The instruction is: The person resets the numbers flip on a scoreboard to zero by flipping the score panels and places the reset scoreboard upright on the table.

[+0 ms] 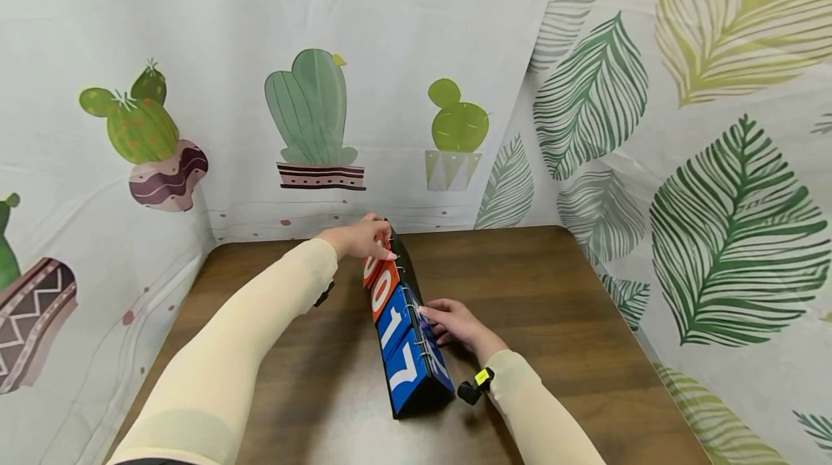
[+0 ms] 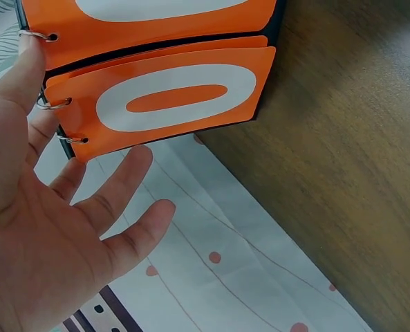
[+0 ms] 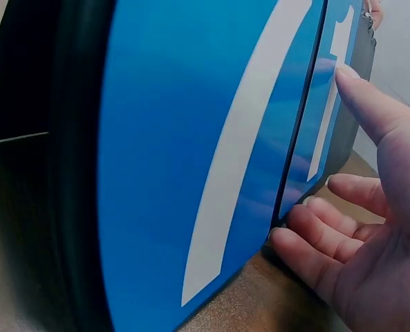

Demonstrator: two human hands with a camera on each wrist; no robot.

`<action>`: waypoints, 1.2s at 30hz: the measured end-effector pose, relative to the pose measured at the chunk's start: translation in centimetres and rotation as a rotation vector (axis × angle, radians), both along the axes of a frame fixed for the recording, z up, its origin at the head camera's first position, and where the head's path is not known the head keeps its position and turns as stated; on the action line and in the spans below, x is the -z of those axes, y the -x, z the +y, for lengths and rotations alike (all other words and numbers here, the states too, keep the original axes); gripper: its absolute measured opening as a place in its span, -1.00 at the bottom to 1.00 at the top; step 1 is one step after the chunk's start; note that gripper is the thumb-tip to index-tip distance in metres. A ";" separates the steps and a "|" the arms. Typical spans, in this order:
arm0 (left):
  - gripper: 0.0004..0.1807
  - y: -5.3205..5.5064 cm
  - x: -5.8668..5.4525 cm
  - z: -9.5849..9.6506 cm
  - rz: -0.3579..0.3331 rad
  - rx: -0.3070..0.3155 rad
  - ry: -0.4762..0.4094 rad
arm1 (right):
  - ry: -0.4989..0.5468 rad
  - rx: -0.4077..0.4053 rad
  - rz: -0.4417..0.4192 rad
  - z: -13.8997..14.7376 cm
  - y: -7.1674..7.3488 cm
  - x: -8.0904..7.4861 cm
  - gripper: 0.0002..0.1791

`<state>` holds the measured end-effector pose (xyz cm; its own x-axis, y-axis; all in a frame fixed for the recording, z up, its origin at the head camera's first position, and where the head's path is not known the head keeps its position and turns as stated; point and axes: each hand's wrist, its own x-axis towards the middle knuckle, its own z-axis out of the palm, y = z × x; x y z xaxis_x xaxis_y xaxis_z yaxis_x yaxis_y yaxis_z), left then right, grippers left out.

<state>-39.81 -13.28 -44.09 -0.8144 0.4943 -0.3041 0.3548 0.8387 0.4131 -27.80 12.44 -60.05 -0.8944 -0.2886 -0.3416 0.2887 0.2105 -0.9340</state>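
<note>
A tabletop flip scoreboard (image 1: 394,335) stands like a tent on the table, its orange cards at the far end and blue cards at the near end. The side facing left reads 0, 0, 1, 7. At the far end, my left hand (image 1: 364,237) holds the ringed top edge with thumb and index finger. Its other fingers spread past the orange card (image 2: 177,100) in the left wrist view. My right hand (image 1: 460,324) rests its thumb on a blue card (image 3: 322,117) of the right side. Its bent fingers lie by the lower edge, partly hidden.
The brown wooden table (image 1: 520,292) extends on both sides of the scoreboard. A white curtain with cactus prints (image 1: 390,3) hangs behind it, and a leaf-printed curtain (image 1: 715,162) runs along the right. Metal rings (image 2: 73,140) bind the cards along the top edge.
</note>
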 end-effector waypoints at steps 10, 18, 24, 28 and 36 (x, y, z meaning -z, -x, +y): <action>-0.49 0.0 -0.1 0.1 0.004 0.011 -0.019 | -0.008 -0.061 -0.015 0.4 -0.2 -0.9 -0.16; -0.54 -0.1 -0.2 0.1 -0.012 0.021 -0.060 | 0.003 -0.027 -0.016 0.6 -0.3 -0.7 -0.27; -0.54 -0.3 -0.2 -0.2 -0.031 -0.002 -0.082 | 0.016 0.021 -0.016 0.4 -0.5 -0.4 -0.31; -0.55 -0.4 -0.2 -0.1 -0.031 0.000 -0.100 | 0.018 0.037 -0.011 0.3 -0.7 -0.4 -0.34; -0.62 -1.0 -0.3 0.3 0.000 0.014 -0.091 | 0.022 0.042 -0.013 0.3 -0.7 -0.3 -0.35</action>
<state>-38.82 -13.01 -43.78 -0.8071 0.5315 -0.2572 0.3666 0.7925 0.4873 -27.05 12.75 -59.73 -0.9014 -0.2588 -0.3472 0.3091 0.1770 -0.9344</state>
